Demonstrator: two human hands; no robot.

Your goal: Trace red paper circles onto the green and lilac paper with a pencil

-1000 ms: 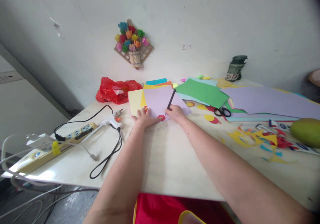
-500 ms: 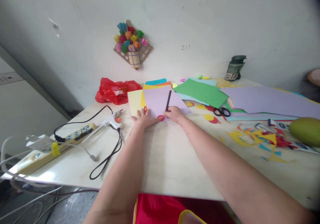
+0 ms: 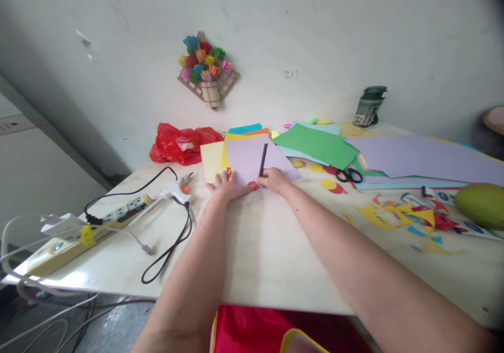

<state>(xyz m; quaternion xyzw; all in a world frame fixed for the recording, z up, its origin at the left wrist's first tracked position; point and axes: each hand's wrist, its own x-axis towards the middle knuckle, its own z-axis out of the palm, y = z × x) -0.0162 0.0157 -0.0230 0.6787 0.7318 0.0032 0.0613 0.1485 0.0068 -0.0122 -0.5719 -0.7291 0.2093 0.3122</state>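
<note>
A light purple sheet of paper (image 3: 248, 156) lies in front of me, over yellow and cream sheets. On its near edge rests a small red paper circle (image 3: 252, 185). My left hand (image 3: 224, 186) lies flat with spread fingers, its thumb on the circle's left side. In my right hand (image 3: 274, 179) is a dark pencil-like stick (image 3: 263, 159), held nearly upright with its lower end at the circle. The fingers hide that tip, so whether it is a pen or a pencil cannot be made out.
Black-handled scissors (image 3: 348, 175), yellow and red paper circles (image 3: 328, 185) and yellow scraps (image 3: 378, 216) lie to the right. A green sheet (image 3: 318, 145) is behind. On the left are a glue gun (image 3: 181, 187), a power strip (image 3: 90, 235) and a red plastic bag (image 3: 181, 144).
The stick in my right hand has shifted slightly left, and my right hand now covers more of the red circle. My left hand stays in place.
</note>
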